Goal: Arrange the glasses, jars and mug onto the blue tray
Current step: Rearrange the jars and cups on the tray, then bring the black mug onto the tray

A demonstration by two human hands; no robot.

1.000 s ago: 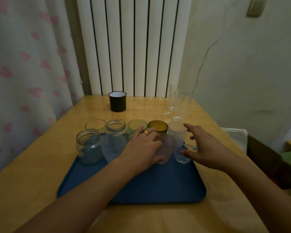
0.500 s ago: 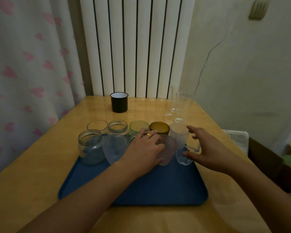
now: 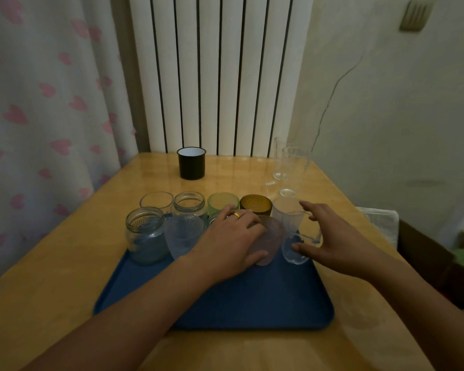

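Note:
A blue tray (image 3: 225, 303) lies on the wooden table (image 3: 65, 263). Along its far part stand two rows of glassware: a jar (image 3: 145, 236) and a bluish textured glass (image 3: 182, 236) in front, and a clear glass (image 3: 156, 200), a second jar (image 3: 189, 204), a green glass (image 3: 221, 203), an amber glass (image 3: 255, 203) and a pale glass (image 3: 284, 206) behind. My left hand (image 3: 231, 239) grips a pink textured glass (image 3: 271, 236) standing on the tray. My right hand (image 3: 332, 242) is spread around a clear handled glass (image 3: 292, 236), thumb touching it. A black mug (image 3: 192, 163) stands off the tray at the back.
Tall clear glasses (image 3: 292, 172) stand at the table's far right corner. A white radiator (image 3: 212, 76) is behind the table and a heart-print curtain (image 3: 38, 116) hangs on the left. A white cloth (image 3: 381, 223) lies beyond the table's right edge.
Both hands stay where they were on the pink glass and the handled glass. Only the view has shifted slightly.

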